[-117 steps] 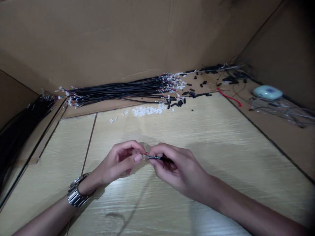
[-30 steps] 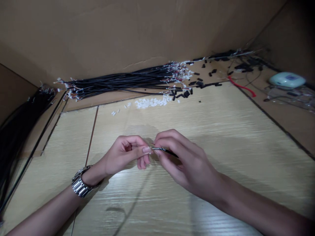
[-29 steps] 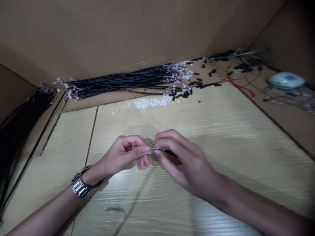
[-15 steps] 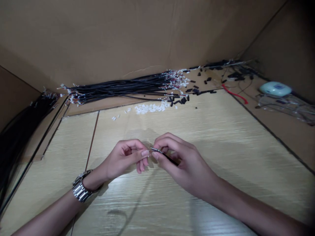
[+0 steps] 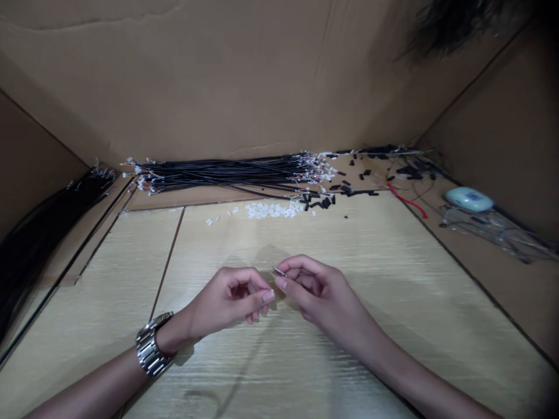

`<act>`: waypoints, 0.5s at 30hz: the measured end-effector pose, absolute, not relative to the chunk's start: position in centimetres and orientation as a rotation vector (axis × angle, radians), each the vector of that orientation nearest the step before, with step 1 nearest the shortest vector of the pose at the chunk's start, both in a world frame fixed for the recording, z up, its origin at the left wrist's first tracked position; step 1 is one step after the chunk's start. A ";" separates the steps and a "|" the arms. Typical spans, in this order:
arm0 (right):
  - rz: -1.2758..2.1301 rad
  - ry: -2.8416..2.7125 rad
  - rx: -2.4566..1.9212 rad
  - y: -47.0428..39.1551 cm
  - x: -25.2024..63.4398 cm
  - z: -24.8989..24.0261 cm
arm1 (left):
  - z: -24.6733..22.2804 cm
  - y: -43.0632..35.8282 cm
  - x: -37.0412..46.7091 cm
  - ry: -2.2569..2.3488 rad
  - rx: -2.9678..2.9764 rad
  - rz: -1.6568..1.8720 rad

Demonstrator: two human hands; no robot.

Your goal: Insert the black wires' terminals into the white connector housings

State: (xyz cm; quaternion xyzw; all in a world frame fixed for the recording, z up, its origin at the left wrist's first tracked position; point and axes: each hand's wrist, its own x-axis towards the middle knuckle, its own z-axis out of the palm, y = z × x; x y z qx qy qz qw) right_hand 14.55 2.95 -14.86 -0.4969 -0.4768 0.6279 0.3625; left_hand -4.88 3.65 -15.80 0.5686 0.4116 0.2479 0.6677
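Observation:
Over the table, my right hand pinches the end of a black cable between thumb and fingers. Its thin wire ends stick out past the fingertips, and most of the cable is hidden behind the hand. A fine yellow wire spans the small gap between the hands. The thumb and forefinger of my left hand are pressed together at the other end of this wire. A metal watch is on the left wrist.
Black cables with white connectors lie along the back cardboard wall. White connector housings and black tubing pieces are scattered before them. More cables run down the left. Rightward are a red wire and a pale green oval object.
My hands have drawn slightly apart, so the yellow wire shows between them. The right hand has turned, hiding the black cable's jacket. The camera view has tilted, and a dark fuzzy shape appears top right.

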 end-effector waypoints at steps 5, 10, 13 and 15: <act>1.584 -1.267 -1.309 3.0 14.5 -14.9 | -16.1 3.5 -4.9 0.938 1.299 0.568; 1.607 -1.271 -1.301 3.0 14.5 -15.0 | -15.7 3.5 -4.8 0.952 1.406 0.564; 1.624 -1.273 -1.300 3.0 14.5 -15.1 | -15.5 3.5 -4.7 0.959 1.442 0.551; 1.635 -1.292 -1.303 3.1 14.5 -15.0 | -15.4 3.5 -4.7 0.953 1.474 0.548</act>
